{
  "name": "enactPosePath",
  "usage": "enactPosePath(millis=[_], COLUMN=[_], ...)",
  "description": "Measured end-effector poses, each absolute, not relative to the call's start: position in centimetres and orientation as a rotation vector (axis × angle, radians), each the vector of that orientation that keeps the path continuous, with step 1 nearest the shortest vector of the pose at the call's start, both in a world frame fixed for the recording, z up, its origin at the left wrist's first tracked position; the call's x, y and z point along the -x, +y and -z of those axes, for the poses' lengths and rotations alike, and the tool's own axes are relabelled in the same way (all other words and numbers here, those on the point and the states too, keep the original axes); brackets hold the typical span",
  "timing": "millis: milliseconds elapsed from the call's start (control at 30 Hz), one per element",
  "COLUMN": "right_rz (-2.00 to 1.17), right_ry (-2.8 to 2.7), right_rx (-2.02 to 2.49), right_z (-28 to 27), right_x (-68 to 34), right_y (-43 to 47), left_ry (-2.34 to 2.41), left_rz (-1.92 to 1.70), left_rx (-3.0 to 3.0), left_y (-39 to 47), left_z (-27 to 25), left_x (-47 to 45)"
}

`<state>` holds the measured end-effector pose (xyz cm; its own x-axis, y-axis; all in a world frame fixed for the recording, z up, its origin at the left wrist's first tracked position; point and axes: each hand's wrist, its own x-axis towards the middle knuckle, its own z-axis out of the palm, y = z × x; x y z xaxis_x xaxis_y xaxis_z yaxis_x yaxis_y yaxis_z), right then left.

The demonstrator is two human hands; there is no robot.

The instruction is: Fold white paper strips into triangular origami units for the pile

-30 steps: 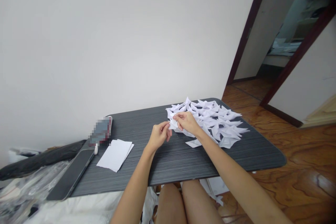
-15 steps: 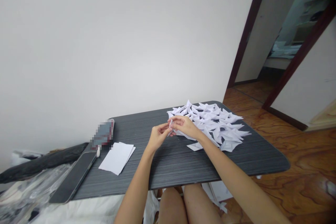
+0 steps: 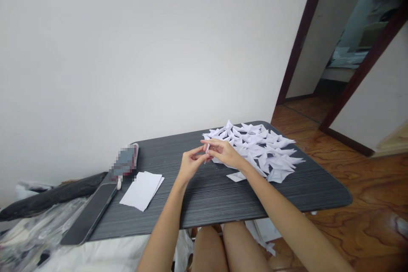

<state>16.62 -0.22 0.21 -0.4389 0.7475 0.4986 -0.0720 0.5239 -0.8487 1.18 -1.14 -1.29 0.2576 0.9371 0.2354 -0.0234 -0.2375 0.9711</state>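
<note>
Above the middle of the dark table [image 3: 223, 206], a small folded piece of white paper [image 3: 207, 148] is pinched between both hands. My left hand [image 3: 192, 160] grips it from the left with thumb and fingertips. My right hand [image 3: 223, 152] has its thumb and fingers closed on it from the right. The fingers hide much of the paper, and its full shape cannot be made out. Just behind and to the right of my right hand spreads a heap of folded white paper shapes [image 3: 255, 142] with pointed ends.
A few flat white sheets [image 3: 142, 191] lie on the table's left part. Left of them are a dark phone-like slab [image 3: 91, 214] and a blurred-out item [image 3: 125, 162]. Clear plastic wrapping [image 3: 41, 225] borders the table. A pale wall [image 3: 159, 51] rises behind; a doorway [image 3: 331, 51] stands at right.
Both hands stay at the same place over the table. Their fingers have shifted slightly around the folded paper, and the paper now looks narrower and more edge-on.
</note>
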Motion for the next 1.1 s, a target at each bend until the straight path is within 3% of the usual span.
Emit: enactPosePath(millis=[333, 667, 1100], right_rz=[-0.753, -0.707, -0.676], right_ry=[-1.914, -1.936, -1.861], right_rx=[0.634, 0.596, 0.607], right_z=[-0.2, 0.1, 0.8], right_x=[-16.6, -16.7, -16.2], right_y=[-0.3, -0.1, 0.3], left_ry=[0.96, 0.966, 1.047], left_rz=[-1.315, -1.289, -1.474], left_rx=[-1.604, -1.878, -1.778], left_y=[-0.9, -1.4, -1.4], left_z=[1.5, 0.8, 1.8], left_x=[-1.3, -1.5, -1.8])
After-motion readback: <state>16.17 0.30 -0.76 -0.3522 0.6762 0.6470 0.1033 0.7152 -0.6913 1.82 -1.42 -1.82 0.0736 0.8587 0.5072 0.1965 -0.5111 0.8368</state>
